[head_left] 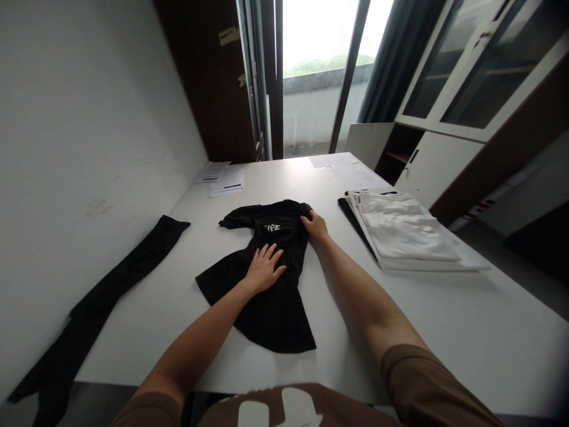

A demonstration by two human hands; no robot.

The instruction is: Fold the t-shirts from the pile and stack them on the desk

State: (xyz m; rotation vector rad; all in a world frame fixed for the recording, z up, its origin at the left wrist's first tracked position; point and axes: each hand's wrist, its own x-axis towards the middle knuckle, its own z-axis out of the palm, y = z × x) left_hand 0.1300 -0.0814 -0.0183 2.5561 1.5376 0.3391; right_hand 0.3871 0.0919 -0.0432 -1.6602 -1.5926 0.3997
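A black dress with a flared hem and white lettering on the chest lies spread on the white table. Its left-side sleeve stretches outward, while the sleeve on the right is bunched up. My left hand rests flat on the waist area, fingers spread and holding nothing. At the right shoulder, my right hand has its fingers curled on the bunched sleeve; the fingertips are partly hidden by the cloth.
A long black garment lies along the wall at left, hanging over the table's front edge. On the right sits a stack of folded white cloth with black pieces beneath. Papers lie at the far left, and more sheets at the far right.
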